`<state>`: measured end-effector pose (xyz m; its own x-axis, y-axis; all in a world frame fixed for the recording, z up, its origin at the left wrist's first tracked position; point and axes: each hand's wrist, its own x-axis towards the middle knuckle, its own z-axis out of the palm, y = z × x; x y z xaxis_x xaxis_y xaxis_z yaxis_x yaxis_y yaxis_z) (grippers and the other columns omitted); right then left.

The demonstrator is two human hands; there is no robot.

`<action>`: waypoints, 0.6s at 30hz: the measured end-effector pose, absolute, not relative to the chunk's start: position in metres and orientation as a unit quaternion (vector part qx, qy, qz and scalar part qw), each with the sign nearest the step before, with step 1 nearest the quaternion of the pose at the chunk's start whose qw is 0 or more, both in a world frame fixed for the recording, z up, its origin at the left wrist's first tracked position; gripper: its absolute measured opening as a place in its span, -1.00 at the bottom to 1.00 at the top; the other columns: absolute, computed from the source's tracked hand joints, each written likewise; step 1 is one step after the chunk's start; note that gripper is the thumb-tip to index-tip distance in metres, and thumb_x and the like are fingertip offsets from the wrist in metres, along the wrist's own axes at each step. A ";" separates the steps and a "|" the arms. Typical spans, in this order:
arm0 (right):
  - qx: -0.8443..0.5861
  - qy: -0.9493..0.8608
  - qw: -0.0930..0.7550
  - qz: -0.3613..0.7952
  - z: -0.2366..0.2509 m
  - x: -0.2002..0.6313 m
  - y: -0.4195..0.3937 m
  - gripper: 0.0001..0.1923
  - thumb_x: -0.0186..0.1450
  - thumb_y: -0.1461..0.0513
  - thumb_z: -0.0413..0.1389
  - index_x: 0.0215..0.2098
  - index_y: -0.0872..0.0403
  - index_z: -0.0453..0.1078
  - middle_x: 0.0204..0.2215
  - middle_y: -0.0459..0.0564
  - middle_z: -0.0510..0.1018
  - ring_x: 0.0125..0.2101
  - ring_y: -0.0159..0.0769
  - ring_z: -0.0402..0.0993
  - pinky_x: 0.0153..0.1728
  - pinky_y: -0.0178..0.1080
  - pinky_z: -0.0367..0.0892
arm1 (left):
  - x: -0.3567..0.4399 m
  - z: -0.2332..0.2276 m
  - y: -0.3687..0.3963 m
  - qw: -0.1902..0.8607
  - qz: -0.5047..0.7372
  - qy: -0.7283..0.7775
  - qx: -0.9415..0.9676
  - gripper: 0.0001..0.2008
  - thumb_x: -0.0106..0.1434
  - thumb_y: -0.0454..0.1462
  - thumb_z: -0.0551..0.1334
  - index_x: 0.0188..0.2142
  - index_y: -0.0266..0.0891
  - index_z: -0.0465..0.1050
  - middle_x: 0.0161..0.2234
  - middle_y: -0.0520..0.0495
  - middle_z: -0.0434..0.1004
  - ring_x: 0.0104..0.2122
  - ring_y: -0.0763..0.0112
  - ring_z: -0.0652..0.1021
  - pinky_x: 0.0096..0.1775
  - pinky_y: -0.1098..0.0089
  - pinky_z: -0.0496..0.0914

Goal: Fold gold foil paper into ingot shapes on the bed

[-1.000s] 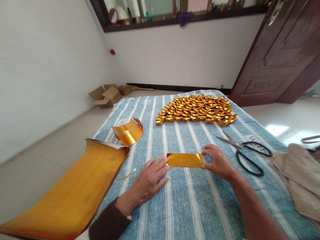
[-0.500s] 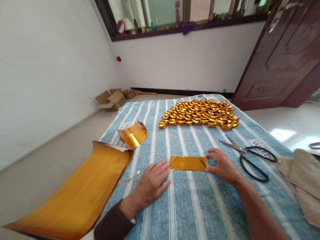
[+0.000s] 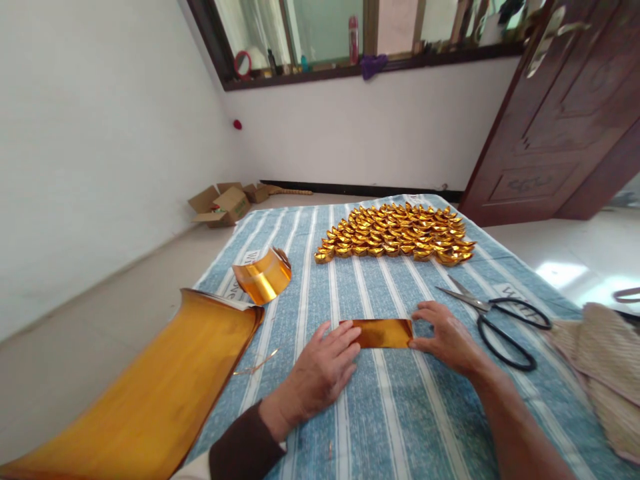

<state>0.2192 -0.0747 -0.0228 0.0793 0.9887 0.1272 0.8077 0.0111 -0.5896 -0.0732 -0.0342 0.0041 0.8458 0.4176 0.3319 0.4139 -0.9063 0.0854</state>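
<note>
Left hand (image 3: 323, 363) has slid rightward, fingers now over left end of gold strip (image 3: 386, 333) on striped cloth (image 3: 370, 420). Grip unclenched; right hand (image 3: 443, 337) spread at strip's right end. Step seems flattening or aligning; next move likely calls for even pressure.

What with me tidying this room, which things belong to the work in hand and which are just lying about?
Seemingly part of the work:
gold strip, partly under the left hand
curled gold material
large gold sheets
folded gold pieces
scissors

Seemingly just lying about:
cardboard boxes
purple cloth
round red-rimmed object
beige cloth
</note>
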 end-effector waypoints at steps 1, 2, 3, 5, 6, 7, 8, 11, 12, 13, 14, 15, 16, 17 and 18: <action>-0.686 -0.656 0.266 0.167 -0.022 0.220 -0.075 -0.59 0.01 0.21 0.31 -0.14 0.07 0.50 0.05 0.14 0.44 0.11 0.00 0.34 0.13 0.03 0.22 | -0.073 0.002 -0.033 0.018 0.155 0.219 0.963 -0.76 0.34 -0.34 0.12 -0.02 -0.28 0.40 0.13 -0.26 0.43 0.17 0.03 0.39 0.12 -0.15 0.27; -0.689 -0.655 0.262 0.166 -0.022 0.221 -0.074 -0.58 0.01 0.21 0.31 -0.13 0.07 0.50 0.06 0.15 0.44 0.11 0.00 0.34 0.13 0.04 0.22 | -0.073 0.000 -0.031 0.029 0.141 0.225 0.964 -0.75 0.34 -0.33 0.13 0.00 -0.27 0.39 0.12 -0.25 0.45 0.15 0.03 0.41 0.11 -0.16 0.27; -0.691 -0.654 0.259 0.164 -0.022 0.221 -0.074 -0.58 0.02 0.21 0.30 -0.13 0.07 0.49 0.06 0.15 0.43 0.11 0.00 0.34 0.13 0.04 0.22 | -0.073 -0.001 -0.030 0.038 0.133 0.232 0.963 -0.74 0.34 -0.32 0.14 0.01 -0.26 0.39 0.11 -0.25 0.46 0.13 0.04 0.43 0.11 -0.16 0.27; -0.695 -0.652 0.257 0.161 -0.022 0.223 -0.074 -0.59 0.02 0.20 0.29 -0.13 0.06 0.49 0.05 0.14 0.44 0.11 0.00 0.34 0.13 0.05 0.22 | -0.075 -0.003 -0.028 0.053 0.132 0.243 0.960 -0.71 0.34 -0.32 0.15 0.04 -0.23 0.37 0.10 -0.23 0.47 0.12 0.08 0.45 0.12 -0.12 0.26; -0.695 -0.651 0.258 0.160 -0.022 0.223 -0.074 -0.60 0.03 0.20 0.28 -0.14 0.05 0.49 0.05 0.14 0.44 0.11 0.00 0.34 0.13 0.06 0.22 | -0.076 -0.003 -0.028 0.058 0.134 0.246 0.958 -0.71 0.34 -0.31 0.16 0.05 -0.22 0.37 0.11 -0.23 0.46 0.13 0.10 0.44 0.13 -0.10 0.25; -0.696 -0.651 0.259 0.158 -0.022 0.224 -0.074 -0.62 0.03 0.20 0.27 -0.15 0.05 0.50 0.04 0.13 0.45 0.10 0.00 0.35 0.13 0.06 0.22 | -0.076 -0.004 -0.028 0.060 0.135 0.247 0.958 -0.70 0.34 -0.31 0.16 0.05 -0.21 0.37 0.11 -0.22 0.46 0.13 0.11 0.44 0.13 -0.09 0.25; -0.695 -0.651 0.261 0.157 -0.023 0.225 -0.074 -0.63 0.04 0.20 0.27 -0.15 0.04 0.50 0.03 0.13 0.46 0.10 0.00 0.35 0.12 0.06 0.23 | -0.077 -0.004 -0.028 0.061 0.136 0.248 0.957 -0.70 0.33 -0.32 0.16 0.05 -0.20 0.38 0.11 -0.22 0.46 0.13 0.12 0.44 0.13 -0.08 0.25; -0.686 -0.658 0.273 0.146 -0.023 0.228 -0.073 -0.65 0.03 0.24 0.24 -0.18 0.06 0.50 -0.02 0.13 0.49 0.06 -0.01 0.39 0.09 0.02 0.27 | -0.075 -0.003 -0.029 0.055 0.141 0.251 0.956 -0.71 0.32 -0.33 0.17 0.04 -0.22 0.38 0.09 -0.23 0.48 0.10 0.10 0.46 0.09 -0.08 0.30; -0.683 -0.660 0.280 0.138 -0.022 0.228 -0.073 -0.68 0.04 0.25 0.22 -0.19 0.07 0.50 -0.05 0.12 0.51 0.03 -0.02 0.41 0.07 0.00 0.29 | -0.074 -0.002 -0.029 0.051 0.148 0.253 0.955 -0.72 0.31 -0.33 0.17 0.02 -0.23 0.39 0.07 -0.23 0.49 0.08 0.09 0.48 0.07 -0.07 0.32; -0.680 -0.660 0.293 0.127 -0.022 0.228 -0.073 -0.72 0.07 0.25 0.20 -0.22 0.06 0.49 -0.10 0.10 0.53 -0.01 -0.03 0.44 0.03 -0.02 0.32 | -0.072 -0.002 -0.030 0.048 0.158 0.255 0.953 -0.73 0.31 -0.34 0.17 0.00 -0.24 0.40 0.06 -0.23 0.49 0.06 0.10 0.49 0.05 -0.06 0.34; -0.676 -0.657 0.312 0.114 -0.020 0.227 -0.073 -0.77 0.11 0.25 0.17 -0.24 0.05 0.49 -0.14 0.09 0.55 -0.05 -0.06 0.47 -0.01 -0.05 0.36 | -0.070 -0.001 -0.031 0.045 0.169 0.256 0.951 -0.75 0.30 -0.34 0.17 -0.02 -0.25 0.41 0.05 -0.23 0.50 0.04 0.11 0.50 0.03 -0.03 0.36; -0.670 -0.654 0.337 0.100 -0.019 0.225 -0.074 -0.82 0.15 0.23 0.14 -0.25 0.04 0.48 -0.19 0.07 0.56 -0.11 -0.08 0.49 -0.05 -0.07 0.38 | -0.067 -0.001 -0.031 0.042 0.178 0.259 0.948 -0.77 0.30 -0.34 0.17 -0.05 -0.24 0.42 0.03 -0.22 0.50 0.02 0.12 0.50 0.01 0.00 0.38; -0.661 -0.652 0.362 0.085 -0.017 0.221 -0.074 -0.86 0.21 0.22 0.11 -0.27 0.02 0.47 -0.24 0.05 0.57 -0.16 -0.11 0.50 -0.10 -0.10 0.40 | -0.065 -0.001 -0.032 0.038 0.186 0.262 0.946 -0.79 0.29 -0.35 0.17 -0.08 -0.24 0.42 0.01 -0.21 0.51 0.01 0.13 0.51 0.00 0.03 0.40; -0.646 -0.654 0.386 0.073 -0.015 0.216 -0.076 -0.87 0.25 0.21 0.08 -0.28 0.02 0.46 -0.28 0.04 0.57 -0.20 -0.14 0.50 -0.14 -0.12 0.41 | -0.062 -0.001 -0.033 0.032 0.193 0.266 0.944 -0.81 0.29 -0.35 0.16 -0.11 -0.23 0.43 -0.01 -0.20 0.51 -0.01 0.14 0.51 -0.02 0.05 0.41; -0.627 -0.665 0.402 0.060 -0.013 0.209 -0.077 -0.88 0.28 0.22 0.06 -0.29 0.01 0.45 -0.32 0.02 0.57 -0.23 -0.16 0.50 -0.18 -0.15 0.41 | -0.060 -0.002 -0.033 0.026 0.198 0.271 0.942 -0.82 0.29 -0.36 0.16 -0.12 -0.23 0.43 -0.03 -0.19 0.51 -0.02 0.14 0.51 -0.03 0.07 0.42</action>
